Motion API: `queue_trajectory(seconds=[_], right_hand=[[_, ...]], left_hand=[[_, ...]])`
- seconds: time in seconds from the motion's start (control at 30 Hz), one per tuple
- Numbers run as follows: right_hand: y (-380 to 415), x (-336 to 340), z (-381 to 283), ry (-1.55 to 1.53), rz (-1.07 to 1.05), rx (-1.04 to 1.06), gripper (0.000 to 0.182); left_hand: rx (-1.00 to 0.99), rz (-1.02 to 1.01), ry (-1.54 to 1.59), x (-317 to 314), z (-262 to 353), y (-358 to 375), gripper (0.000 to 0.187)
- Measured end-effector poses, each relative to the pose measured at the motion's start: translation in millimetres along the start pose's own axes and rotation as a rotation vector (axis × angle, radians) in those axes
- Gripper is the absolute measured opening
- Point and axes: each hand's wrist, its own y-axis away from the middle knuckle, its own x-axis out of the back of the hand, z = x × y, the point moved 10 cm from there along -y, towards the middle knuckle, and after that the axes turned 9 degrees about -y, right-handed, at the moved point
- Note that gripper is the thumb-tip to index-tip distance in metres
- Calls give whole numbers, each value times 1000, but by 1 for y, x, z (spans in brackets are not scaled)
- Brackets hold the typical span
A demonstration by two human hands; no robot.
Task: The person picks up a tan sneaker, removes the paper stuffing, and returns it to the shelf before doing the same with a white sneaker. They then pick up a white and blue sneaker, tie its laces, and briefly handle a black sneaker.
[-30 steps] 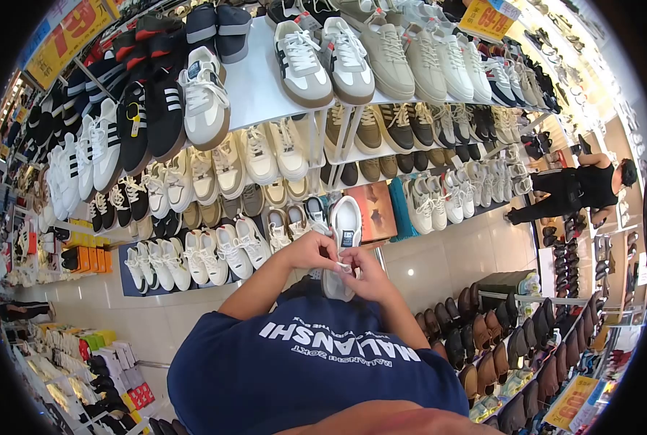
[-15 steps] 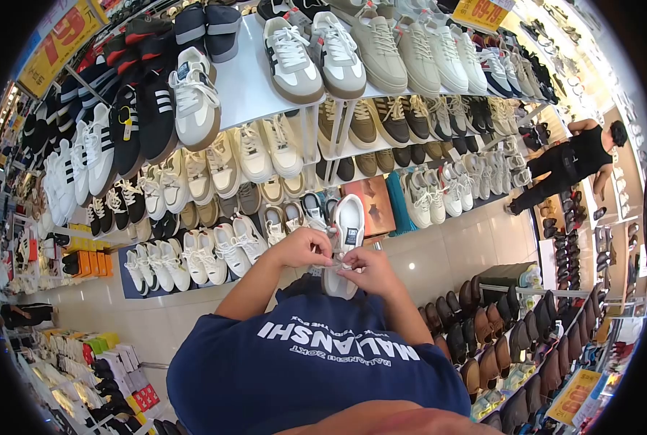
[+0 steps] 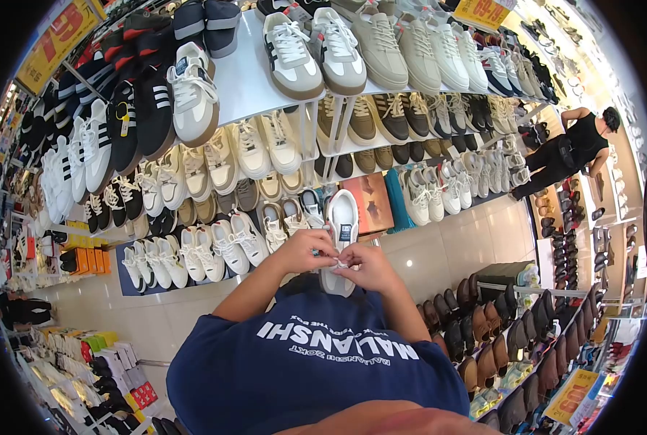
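Observation:
A white-and-grey sneaker (image 3: 340, 284) is in front of my chest, its heel pointing away from me and its toe against my dark blue shirt. A dark label shows on its tongue. My left hand (image 3: 310, 250) is at the lace area from the left, thumb and forefinger pinched on the pale shoelace. From the right, my right hand (image 3: 370, 267) also pinches the lace, its fingertips almost meeting the left ones. The fingers hide most of the lace and the middle of the shoe. What supports the sneaker from below cannot be seen.
Ahead stands a tiered display shelf (image 3: 247, 69) with rows of sneakers. An orange-brown box (image 3: 374, 203) sits on its lower level. A person in black (image 3: 571, 148) stands at the far right. Another rack holds brown shoes (image 3: 494, 326) at the lower right. Tiled floor (image 3: 439, 254) lies between them.
My hands have come slightly closer together over the lace, both still pinching. The sneaker has shifted a little. The person in black has turned slightly and shifted their arms.

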Motion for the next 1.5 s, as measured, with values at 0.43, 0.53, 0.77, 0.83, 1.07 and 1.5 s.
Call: queue_trajectory(seconds=[0.43, 0.53, 0.77, 0.83, 1.07, 1.5], right_hand=[[5, 24, -7, 73, 147, 96, 13], [13, 32, -20, 264, 232, 256, 10], [27, 54, -3, 243, 335, 206, 6], [31, 61, 12, 182, 375, 152, 6], [42, 104, 57, 95, 458, 31, 5], [45, 44, 66, -464, 61, -217, 15]], left_hand=[[165, -72, 49, -9, -18, 5, 11], [206, -113, 153, -17, -29, 8, 12], [308, -194, 301, -28, -45, 9, 12], [323, -174, 311, -23, -60, 12, 11], [372, -232, 435, -6, -72, 17, 8], [194, -243, 916, -51, -13, 11, 6]])
